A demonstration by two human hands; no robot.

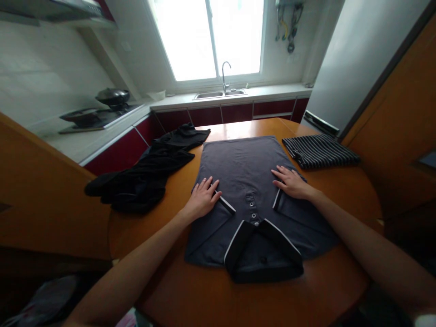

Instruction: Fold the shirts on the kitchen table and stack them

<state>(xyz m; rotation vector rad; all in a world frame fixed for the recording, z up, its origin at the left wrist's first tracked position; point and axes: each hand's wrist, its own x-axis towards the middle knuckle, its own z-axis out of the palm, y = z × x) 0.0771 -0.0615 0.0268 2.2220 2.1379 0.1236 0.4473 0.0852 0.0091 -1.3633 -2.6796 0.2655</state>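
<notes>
A grey polo shirt (238, 163) lies flat on the wooden table, its black, white-edged collar toward me and its hem toward the window. Both sleeves are folded inward over the front. My left hand (203, 198) rests with fingers spread on the left sleeve, beside its black and white cuff. On the opposite side, my right hand (290, 183) lies open on the right sleeve near its cuff. The buttoned placket runs between the two hands. Neither hand grips anything.
Dark crumpled clothes (150, 168) lie on the table's left side. A folded striped garment (320, 151) is at the back right. The round wooden table (272, 302) stands before a counter with a sink (209, 95) and a stove (105, 119).
</notes>
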